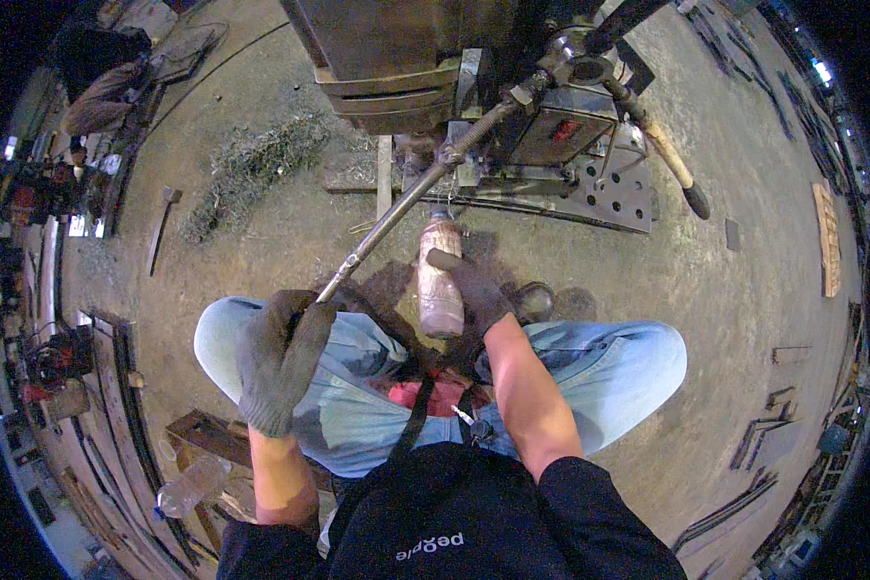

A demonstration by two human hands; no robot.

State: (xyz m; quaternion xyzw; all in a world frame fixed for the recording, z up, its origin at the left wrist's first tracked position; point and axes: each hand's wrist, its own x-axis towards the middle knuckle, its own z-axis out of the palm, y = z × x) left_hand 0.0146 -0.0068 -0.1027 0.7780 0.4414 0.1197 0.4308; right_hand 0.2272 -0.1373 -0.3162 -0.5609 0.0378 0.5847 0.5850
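My left hand [285, 358], in a grey work glove, is closed round the lower end of a long metal lever [382, 237]. The lever slants up to the hub [578, 60] of a heavy machine [387, 48]. In my right hand [480, 293], also gloved, is a plastic bottle [440, 302] of cloudy pinkish liquid. The thumb lies across the bottle, and its narrow end points at the machine's work area. A flat metal bar [385, 174] sticks out beside that area. Shadow hides the tip of the bottle and what lies under the machine head.
Metal shavings [256, 169] lie heaped on the floor at the left, near a hammer [164, 227]. A perforated steel plate [609, 198] extends right of the machine. A wooden-handled lever [669, 159] hangs above it. At lower left is a clear bottle [191, 486]. Another person [101, 97] sits at far left.
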